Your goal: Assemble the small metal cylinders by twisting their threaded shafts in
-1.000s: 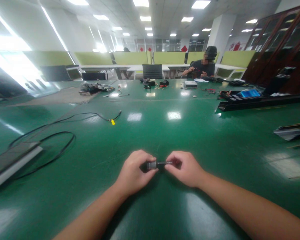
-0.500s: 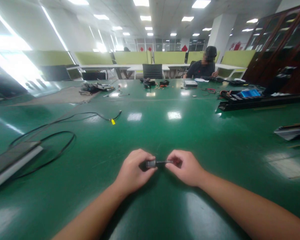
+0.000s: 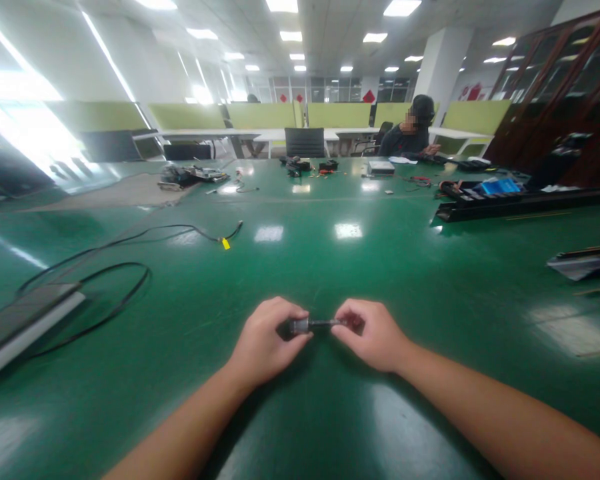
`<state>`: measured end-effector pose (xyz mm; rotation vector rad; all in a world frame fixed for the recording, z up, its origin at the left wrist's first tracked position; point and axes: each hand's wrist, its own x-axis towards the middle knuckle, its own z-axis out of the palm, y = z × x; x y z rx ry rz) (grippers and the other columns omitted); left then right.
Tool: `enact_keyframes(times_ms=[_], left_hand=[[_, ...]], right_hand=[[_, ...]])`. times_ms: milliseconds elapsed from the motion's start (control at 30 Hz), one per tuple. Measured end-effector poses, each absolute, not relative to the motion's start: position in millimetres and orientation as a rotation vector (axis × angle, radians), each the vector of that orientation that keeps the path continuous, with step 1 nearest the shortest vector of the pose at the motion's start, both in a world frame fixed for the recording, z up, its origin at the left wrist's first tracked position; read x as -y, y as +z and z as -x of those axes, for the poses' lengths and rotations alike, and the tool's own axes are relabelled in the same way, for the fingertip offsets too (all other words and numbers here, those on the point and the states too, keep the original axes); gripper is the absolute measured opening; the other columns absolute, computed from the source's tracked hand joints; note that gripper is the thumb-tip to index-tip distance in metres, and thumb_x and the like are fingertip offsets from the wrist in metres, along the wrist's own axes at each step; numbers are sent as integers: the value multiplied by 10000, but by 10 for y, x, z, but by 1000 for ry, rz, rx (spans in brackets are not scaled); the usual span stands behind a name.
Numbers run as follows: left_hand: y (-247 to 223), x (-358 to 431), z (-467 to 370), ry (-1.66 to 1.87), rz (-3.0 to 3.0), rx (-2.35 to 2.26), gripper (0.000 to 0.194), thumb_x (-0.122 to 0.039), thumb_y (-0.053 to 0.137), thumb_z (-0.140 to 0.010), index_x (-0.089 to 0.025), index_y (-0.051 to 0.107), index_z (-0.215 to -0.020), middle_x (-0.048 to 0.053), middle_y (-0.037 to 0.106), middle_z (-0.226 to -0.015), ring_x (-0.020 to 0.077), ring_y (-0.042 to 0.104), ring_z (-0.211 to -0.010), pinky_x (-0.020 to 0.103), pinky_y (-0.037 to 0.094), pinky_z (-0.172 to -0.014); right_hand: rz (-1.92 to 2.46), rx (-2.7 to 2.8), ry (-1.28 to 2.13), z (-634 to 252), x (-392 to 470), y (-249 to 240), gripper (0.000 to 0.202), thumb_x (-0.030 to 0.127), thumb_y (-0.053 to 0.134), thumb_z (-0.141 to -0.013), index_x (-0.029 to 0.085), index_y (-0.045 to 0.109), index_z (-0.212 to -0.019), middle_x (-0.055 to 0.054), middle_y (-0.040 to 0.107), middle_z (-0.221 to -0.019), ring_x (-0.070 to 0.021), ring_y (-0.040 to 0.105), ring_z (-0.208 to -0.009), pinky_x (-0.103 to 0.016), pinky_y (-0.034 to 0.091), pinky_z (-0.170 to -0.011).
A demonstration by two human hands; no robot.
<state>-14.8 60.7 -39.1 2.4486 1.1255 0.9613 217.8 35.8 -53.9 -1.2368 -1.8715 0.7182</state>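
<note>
Between my hands, low over the green table, lies a small grey cylindrical piece (image 3: 300,325) with a thin dark rod (image 3: 323,323) pointing right. My left hand (image 3: 270,340) is closed around the cylinder, thumb below and fingers above. The fingers of my right hand (image 3: 370,333) pinch the far end of the rod. My palms hide part of both ends, and the object is too small to tell its exact kind.
At the left is a flat grey-and-white device (image 3: 30,327) with a black cable (image 3: 130,267) bearing a yellow tag (image 3: 225,244). Black rails (image 3: 520,208) and a blue item (image 3: 501,187) lie right. Small parts (image 3: 296,167) are farther back; a person (image 3: 407,137) sits beyond.
My left hand and the cylinder have shifted very slightly left, while my right hand stays almost still. The person across the table has leaned a little to the right.
</note>
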Motion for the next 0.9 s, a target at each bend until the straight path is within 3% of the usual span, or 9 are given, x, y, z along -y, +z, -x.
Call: enact_keyframes(times_ms=[900], left_hand=[[-352,-637,176,973,-2412,-1242,168,-241,748,-760,-206,674,-906,31,692,-894,199,651,-837,326,507,-770]], right_hand=[[1262,1803,781,-2178,-370,-560,53,227,678,-805,178,675,-824,-11,676,-717,-141,604,-632,-245,462,-610]])
